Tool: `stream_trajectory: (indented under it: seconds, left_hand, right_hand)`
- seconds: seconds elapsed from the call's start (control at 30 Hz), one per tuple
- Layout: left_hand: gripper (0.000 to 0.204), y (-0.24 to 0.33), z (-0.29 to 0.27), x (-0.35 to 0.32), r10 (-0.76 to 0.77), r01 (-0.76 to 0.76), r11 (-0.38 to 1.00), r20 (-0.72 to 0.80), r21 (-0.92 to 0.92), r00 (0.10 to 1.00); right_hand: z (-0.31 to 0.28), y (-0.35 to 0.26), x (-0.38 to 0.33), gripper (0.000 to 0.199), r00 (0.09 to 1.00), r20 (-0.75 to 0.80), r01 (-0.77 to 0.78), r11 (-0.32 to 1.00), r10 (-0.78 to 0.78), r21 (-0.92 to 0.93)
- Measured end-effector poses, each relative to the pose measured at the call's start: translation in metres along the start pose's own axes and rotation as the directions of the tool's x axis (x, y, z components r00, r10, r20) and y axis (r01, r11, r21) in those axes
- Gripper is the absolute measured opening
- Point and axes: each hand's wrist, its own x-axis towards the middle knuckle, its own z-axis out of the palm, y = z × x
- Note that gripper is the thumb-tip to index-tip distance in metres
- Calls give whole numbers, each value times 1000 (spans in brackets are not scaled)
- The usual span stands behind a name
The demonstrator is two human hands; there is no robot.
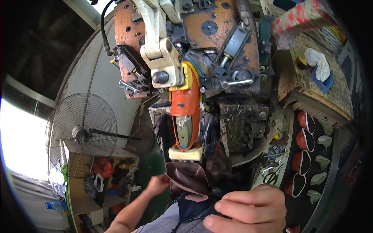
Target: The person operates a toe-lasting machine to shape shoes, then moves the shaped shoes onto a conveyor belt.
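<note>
An orange-red shoe upper [185, 103] is stretched over a green last [184, 132], held toe-up in the machine under a pale clamp arm [155, 54]. A cream block [185, 153] sits just below the heel end. Beneath it hangs a dark brown leather cover [187, 176]. My left hand [158, 184] is at the cover's left edge; its fingertips are partly hidden there. Large in the foreground, my right hand [248, 207] has its fingers loosely stretched to the left. Nothing shows in it.
A rack at right carries several red shoe uppers [305, 139] and pale lasts [318, 179]. Scissors [271, 178] lie on a ledge beside it. A wooden bench [307, 89] holds a white cloth [318, 64]. At left stands a caged fan [81, 134] by cluttered shelves [83, 202].
</note>
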Motion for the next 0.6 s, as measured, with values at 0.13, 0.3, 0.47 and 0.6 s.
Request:
stream_trajectory:
  seconds: [0.13,0.3,0.47,0.6]
  left_hand:
    - [46,127,-133,-89,175,-146,983,-346,109,922]
    - [49,225,-187,-99,456,-578,787,-428,-216,780]
    - [73,343,-78,-18,797,-350,366,96,-862,596]
    - [64,417,26,-2,711,-343,642,366,-685,600]
  right_hand:
    - [-16,-21,-16,31,984,127,-119,991,126,-61]
    - [21,8,-101,28,794,93,-599,746,601,289]
    - [36,-40,-180,102,516,446,-686,41,731,727]
    - [-21,-62,-241,91,195,-11,-559,121,981,821]
